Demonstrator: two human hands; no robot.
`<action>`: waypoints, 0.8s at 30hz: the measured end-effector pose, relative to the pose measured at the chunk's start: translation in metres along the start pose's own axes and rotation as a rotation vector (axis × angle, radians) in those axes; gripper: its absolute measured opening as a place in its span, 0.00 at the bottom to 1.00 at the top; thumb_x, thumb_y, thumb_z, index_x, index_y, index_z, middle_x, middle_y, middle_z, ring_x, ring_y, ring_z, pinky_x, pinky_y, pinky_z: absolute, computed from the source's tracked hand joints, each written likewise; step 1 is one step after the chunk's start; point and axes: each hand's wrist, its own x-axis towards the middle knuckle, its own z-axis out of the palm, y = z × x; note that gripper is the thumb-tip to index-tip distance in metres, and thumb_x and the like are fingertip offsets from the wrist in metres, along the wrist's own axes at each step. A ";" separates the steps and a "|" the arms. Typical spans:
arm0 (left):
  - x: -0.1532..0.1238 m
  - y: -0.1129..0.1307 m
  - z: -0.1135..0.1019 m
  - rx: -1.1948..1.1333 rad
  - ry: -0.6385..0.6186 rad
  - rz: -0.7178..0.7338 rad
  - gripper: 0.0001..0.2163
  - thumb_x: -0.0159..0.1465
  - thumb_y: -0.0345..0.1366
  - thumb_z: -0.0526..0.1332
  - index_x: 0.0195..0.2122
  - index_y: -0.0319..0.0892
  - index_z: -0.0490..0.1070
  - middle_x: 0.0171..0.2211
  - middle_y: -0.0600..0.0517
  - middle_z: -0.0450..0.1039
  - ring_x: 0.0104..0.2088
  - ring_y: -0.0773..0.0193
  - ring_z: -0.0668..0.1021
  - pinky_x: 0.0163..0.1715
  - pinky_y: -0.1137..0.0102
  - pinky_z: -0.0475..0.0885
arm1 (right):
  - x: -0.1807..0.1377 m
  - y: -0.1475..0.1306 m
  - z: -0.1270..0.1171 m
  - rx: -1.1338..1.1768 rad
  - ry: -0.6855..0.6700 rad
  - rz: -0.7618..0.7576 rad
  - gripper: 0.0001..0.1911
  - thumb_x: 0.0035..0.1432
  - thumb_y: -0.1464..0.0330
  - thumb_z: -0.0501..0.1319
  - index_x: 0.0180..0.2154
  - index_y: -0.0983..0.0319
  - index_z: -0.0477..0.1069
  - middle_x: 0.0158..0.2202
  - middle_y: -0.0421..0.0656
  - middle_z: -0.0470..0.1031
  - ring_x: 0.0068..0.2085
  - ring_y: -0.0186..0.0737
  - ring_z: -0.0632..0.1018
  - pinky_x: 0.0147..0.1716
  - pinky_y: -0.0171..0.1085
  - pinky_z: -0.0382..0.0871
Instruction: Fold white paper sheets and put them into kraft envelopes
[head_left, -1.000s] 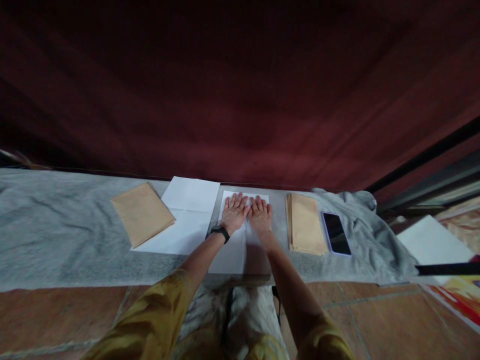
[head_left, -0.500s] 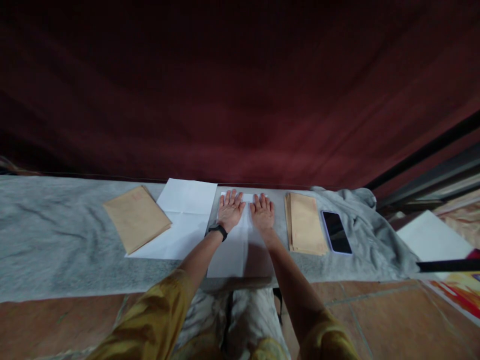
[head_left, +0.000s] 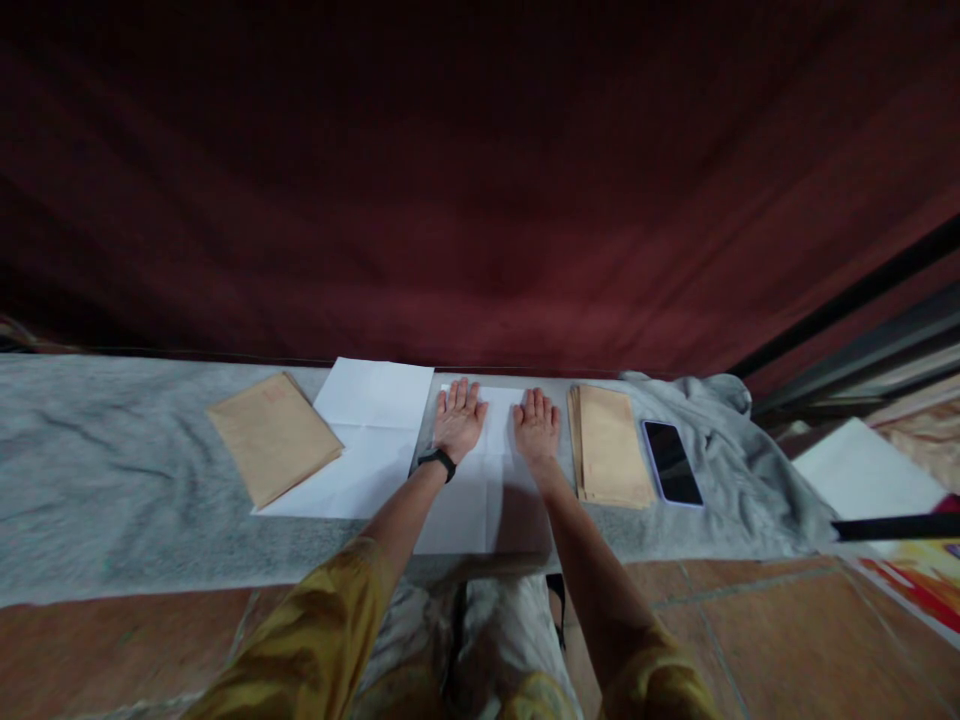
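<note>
A creased white sheet of paper (head_left: 457,510) lies unfolded before me, with fold lines crossing near its middle. My left hand (head_left: 459,420) rests flat on its upper left part, fingers stretched away from me. On the upper right edge, my right hand (head_left: 537,428) also lies flat with its fingers extended. Neither hand grips anything. More white paper (head_left: 375,440), also creased, lies just left of my left hand. A brown envelope stack (head_left: 276,438) overlaps its left side. Another pile of brown envelopes (head_left: 611,445) lies to the right of my right hand.
A grey cloth (head_left: 120,470) covers the long narrow surface and bunches up at the right. Beside the right envelopes is a phone (head_left: 673,464). A dark red curtain (head_left: 480,250) hangs behind. At far right are a white board-like item (head_left: 862,470) and a black bar (head_left: 892,528).
My right hand has slid to the right across the sheet, widening the gap between my hands. My left hand has barely moved.
</note>
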 end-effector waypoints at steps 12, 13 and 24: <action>0.007 -0.008 0.003 -0.035 -0.033 -0.030 0.28 0.73 0.44 0.40 0.69 0.34 0.54 0.70 0.41 0.52 0.71 0.54 0.52 0.69 0.56 0.47 | -0.019 0.021 -0.004 -0.037 0.073 -0.007 0.31 0.72 0.60 0.40 0.67 0.72 0.56 0.68 0.57 0.58 0.67 0.54 0.62 0.64 0.53 0.50; 0.005 -0.010 0.001 -0.031 -0.035 -0.023 0.28 0.73 0.44 0.41 0.69 0.33 0.55 0.70 0.41 0.52 0.71 0.55 0.52 0.69 0.57 0.48 | -0.021 0.023 -0.004 -0.044 0.075 -0.013 0.31 0.72 0.60 0.40 0.67 0.72 0.56 0.68 0.58 0.59 0.67 0.54 0.62 0.64 0.53 0.50; -0.054 -0.025 -0.014 0.013 0.031 0.037 0.28 0.71 0.44 0.45 0.68 0.32 0.57 0.68 0.39 0.57 0.69 0.52 0.59 0.68 0.56 0.53 | -0.050 0.033 -0.017 -0.044 0.105 -0.085 0.28 0.71 0.64 0.44 0.65 0.74 0.60 0.66 0.60 0.63 0.66 0.51 0.65 0.64 0.51 0.56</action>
